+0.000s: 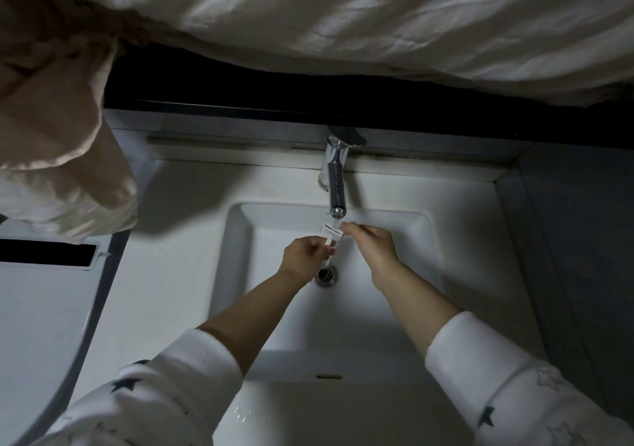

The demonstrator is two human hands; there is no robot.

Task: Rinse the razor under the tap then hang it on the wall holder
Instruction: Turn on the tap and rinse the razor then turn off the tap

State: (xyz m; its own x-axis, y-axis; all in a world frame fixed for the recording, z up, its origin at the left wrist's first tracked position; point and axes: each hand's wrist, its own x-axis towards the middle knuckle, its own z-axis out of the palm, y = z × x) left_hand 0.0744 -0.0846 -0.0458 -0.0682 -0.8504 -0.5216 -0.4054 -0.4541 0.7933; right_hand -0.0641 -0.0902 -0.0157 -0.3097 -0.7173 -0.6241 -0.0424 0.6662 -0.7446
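Note:
A small white razor (331, 232) is held just under the spout of the chrome tap (336, 184), with water running over it into the white sink (236, 239). My left hand (305, 255) grips the razor's handle from the left. My right hand (368, 239) pinches the right end of the razor head with its fingertips. Both hands are over the basin, above the drain (326, 275). No wall holder is visible.
White and beige towels or cloth (308, 16) hang overhead, covering the top of the view. A white toilet lid (37, 325) is at the left. A grey wall (583, 239) borders the sink on the right.

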